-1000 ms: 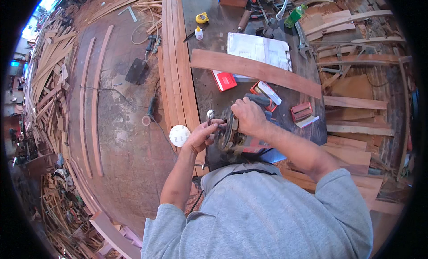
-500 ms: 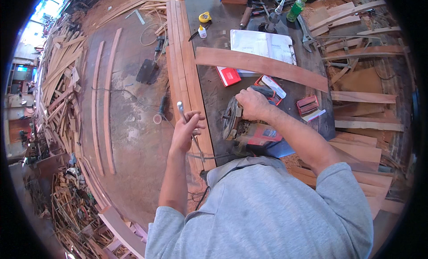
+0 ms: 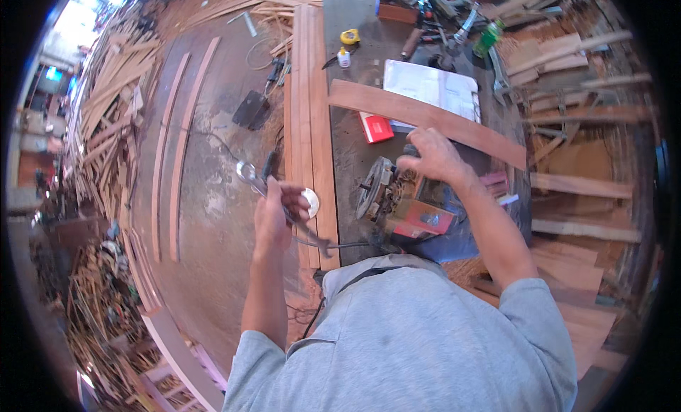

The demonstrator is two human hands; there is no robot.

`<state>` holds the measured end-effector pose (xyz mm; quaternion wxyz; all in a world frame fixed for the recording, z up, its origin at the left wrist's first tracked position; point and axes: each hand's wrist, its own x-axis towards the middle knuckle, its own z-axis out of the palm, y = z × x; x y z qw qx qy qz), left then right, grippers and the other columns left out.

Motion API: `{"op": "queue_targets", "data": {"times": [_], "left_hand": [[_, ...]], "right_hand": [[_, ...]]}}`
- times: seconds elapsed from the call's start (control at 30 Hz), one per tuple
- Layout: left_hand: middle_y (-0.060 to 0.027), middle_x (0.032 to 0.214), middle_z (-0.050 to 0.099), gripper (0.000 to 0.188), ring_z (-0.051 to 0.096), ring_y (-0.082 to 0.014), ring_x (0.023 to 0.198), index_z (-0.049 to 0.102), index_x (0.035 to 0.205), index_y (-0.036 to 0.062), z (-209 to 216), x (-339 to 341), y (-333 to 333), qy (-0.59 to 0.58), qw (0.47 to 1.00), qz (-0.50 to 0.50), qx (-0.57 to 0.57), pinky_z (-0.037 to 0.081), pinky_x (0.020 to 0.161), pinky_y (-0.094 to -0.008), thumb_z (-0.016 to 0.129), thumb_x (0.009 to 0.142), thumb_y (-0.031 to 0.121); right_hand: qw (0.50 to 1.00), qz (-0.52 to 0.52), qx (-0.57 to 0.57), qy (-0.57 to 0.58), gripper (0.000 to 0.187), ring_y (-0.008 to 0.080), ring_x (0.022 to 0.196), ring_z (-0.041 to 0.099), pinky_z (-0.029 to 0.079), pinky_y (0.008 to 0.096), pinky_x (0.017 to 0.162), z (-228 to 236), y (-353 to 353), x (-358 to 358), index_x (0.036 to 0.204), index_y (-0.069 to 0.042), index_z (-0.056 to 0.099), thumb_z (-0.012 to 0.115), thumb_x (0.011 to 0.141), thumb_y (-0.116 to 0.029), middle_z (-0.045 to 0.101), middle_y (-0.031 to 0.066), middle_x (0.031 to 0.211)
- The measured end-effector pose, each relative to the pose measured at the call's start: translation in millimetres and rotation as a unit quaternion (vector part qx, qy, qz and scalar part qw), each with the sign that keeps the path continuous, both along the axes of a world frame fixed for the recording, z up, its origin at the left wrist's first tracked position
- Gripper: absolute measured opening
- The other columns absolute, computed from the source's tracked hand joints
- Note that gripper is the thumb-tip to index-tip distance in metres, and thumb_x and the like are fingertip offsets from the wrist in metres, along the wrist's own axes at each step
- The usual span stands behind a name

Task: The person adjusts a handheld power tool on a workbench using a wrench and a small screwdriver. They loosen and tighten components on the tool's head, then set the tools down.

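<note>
A metal wrench (image 3: 248, 173) is held in my left hand (image 3: 273, 212), its ring end up and to the left and its other end down toward the planks. A white round disc (image 3: 311, 202) shows beside these fingers; whether they touch it I cannot tell. My right hand (image 3: 438, 156) is closed around a dark grip of the circular saw (image 3: 374, 188), though blur and the hand itself hide part of it. The saw rests on the dark table in front of me, blade side to the left and red housing (image 3: 424, 219) nearest my body.
Long planks (image 3: 312, 107) run along the table's left edge. A curved board (image 3: 433, 117) lies over papers (image 3: 433, 89) and a red box (image 3: 376, 128). Farther off are a tape measure (image 3: 350, 36), glue bottle (image 3: 344, 57) and green bottle (image 3: 488, 38). Two strips (image 3: 188, 142) lie left.
The wrench has swung so its ring end points more to the left. My right hand has shifted up and right on the saw, whose red housing shows more plainly. The view has shifted slightly.
</note>
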<state>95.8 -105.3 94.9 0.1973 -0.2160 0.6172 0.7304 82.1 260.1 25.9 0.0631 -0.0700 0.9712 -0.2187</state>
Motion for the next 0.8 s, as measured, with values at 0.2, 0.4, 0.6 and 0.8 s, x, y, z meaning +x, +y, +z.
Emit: {"op": "queue_targets", "data": {"times": [0.2,0.4,0.6,0.8], "left_hand": [[-0.0077,0.077,0.068,0.064,0.061,-0.0156,0.06,0.071,0.089,-0.0009,42,12,16,0.265,0.951,-0.111,-0.114,0.049,0.058,-0.0296,0.033,0.115,0.044],[-0.0008,0.07,0.06,0.056,0.052,-0.0073,0.062,0.076,0.095,-0.0017,98,35,39,0.304,0.887,-0.216,-0.271,0.041,0.056,-0.0225,0.049,0.112,0.044],[-0.0109,0.074,0.067,0.043,0.062,-0.0239,0.063,0.074,0.093,0.0,91,27,102,0.407,0.752,-0.322,-0.407,0.047,0.058,-0.0368,0.053,0.109,0.033],[-0.0196,0.071,0.069,0.053,0.071,-0.0399,0.073,0.073,0.08,0.003,64,-36,188,0.412,0.657,-0.409,-0.481,0.054,0.069,-0.0501,0.057,0.103,0.048]], "right_hand": [[0.948,-0.105,-0.084,-0.288,0.093,0.0359,0.109,0.07,0.055,0.0448,0.094,-26,30,-14,0.116,0.011,0.072,0.069,0.079,-0.075,0.071,0.0281,0.117],[0.911,-0.208,-0.257,-0.246,0.08,0.0262,0.077,0.072,0.057,0.0385,0.065,-38,32,-8,0.112,0.013,0.071,0.084,0.069,-0.053,0.075,0.0201,0.096],[0.92,-0.25,-0.229,-0.196,0.079,0.0299,0.09,0.074,0.057,0.0397,0.08,-37,51,-18,0.12,0.009,0.07,0.08,0.073,-0.054,0.076,0.0209,0.103],[0.939,-0.227,-0.171,-0.195,0.087,0.0357,0.121,0.068,0.052,0.043,0.103,-41,53,-22,0.132,0.005,0.064,0.076,0.078,-0.062,0.07,0.0257,0.128]]}}
